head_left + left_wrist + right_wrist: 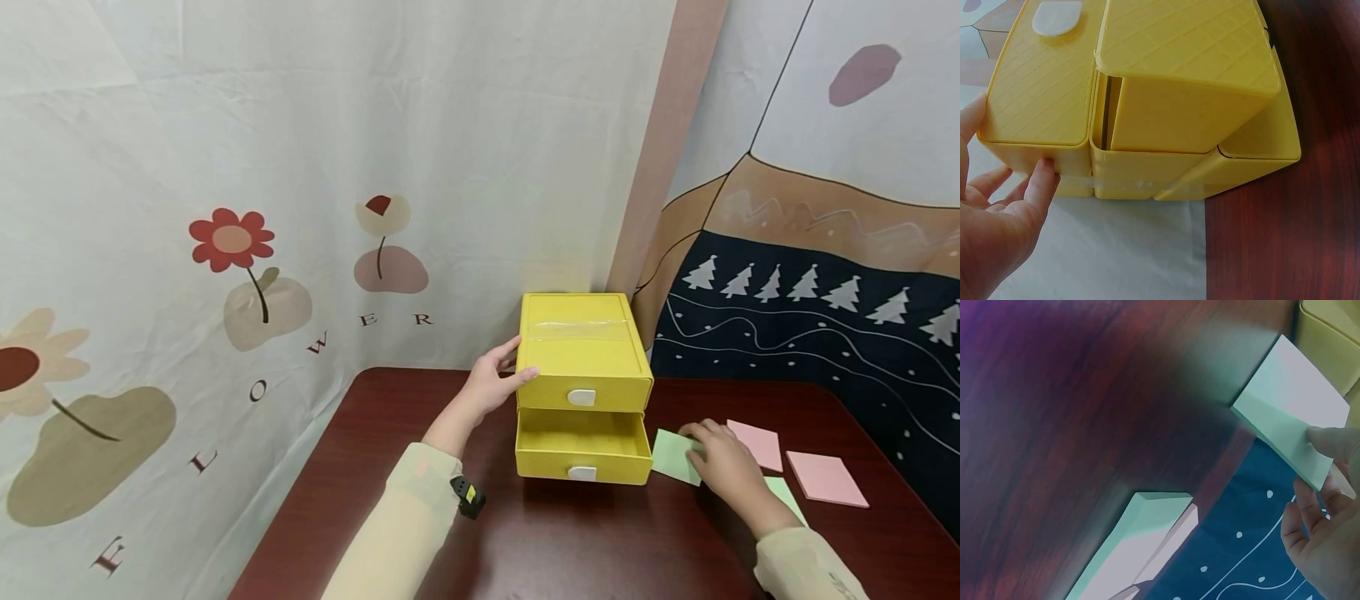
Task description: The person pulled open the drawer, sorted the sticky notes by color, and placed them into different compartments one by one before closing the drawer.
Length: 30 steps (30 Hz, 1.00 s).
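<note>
A yellow drawer box (573,350) stands on the dark red table, with its lower drawer (547,463) pulled out and its upper drawer pushed in. My left hand (491,383) rests against the box's upper left side, thumb at the top front edge. In the left wrist view the fingertips (1042,172) touch the side wall. To the right of the open drawer, my right hand (723,467) pinches a green sticky note pad (671,457) by one edge. The right wrist view shows the thumb on the face of that pad (1291,406) and fingers beneath it.
A second green pad (784,497) lies partly hidden behind the right forearm. Two pink pads (759,446) lie farther right on the table (600,550). Printed curtains (480,125) hang close behind the table.
</note>
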Available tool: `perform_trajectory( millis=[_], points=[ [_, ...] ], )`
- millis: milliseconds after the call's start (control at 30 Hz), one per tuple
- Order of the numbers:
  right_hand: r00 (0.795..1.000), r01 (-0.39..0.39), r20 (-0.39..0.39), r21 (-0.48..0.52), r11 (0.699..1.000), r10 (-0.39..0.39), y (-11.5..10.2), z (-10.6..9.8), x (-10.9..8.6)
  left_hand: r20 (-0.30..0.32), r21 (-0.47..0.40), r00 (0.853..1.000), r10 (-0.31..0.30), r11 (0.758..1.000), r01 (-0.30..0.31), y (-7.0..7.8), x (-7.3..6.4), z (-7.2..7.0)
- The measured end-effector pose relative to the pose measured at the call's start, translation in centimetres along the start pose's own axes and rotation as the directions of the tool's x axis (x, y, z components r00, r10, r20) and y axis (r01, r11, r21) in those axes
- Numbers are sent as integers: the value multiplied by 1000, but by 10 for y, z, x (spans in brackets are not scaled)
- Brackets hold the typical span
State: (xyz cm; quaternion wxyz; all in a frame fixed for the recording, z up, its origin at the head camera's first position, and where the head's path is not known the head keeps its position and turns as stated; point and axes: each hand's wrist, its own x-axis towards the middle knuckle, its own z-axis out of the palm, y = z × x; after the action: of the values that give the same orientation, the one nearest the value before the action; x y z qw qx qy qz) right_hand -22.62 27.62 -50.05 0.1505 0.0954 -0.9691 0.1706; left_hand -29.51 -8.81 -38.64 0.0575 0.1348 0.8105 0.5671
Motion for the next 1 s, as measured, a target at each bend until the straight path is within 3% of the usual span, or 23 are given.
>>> perform_trajectory(
  millis=[600,800,1000],
  points=[
    [999,-40,13,53,998,39,-4,-3,-3,0,7,1000,7,1000,-7,-1,1,0],
    [998,-8,-54,49,999,10,-5,-2,-3,-2,0,1000,-4,1000,4,-1,1,0],
    [977,63,-205,28,998,-56,-5,-1,-6,0,4,1000,-10,1000,10,-1,1,0]
  ],
)
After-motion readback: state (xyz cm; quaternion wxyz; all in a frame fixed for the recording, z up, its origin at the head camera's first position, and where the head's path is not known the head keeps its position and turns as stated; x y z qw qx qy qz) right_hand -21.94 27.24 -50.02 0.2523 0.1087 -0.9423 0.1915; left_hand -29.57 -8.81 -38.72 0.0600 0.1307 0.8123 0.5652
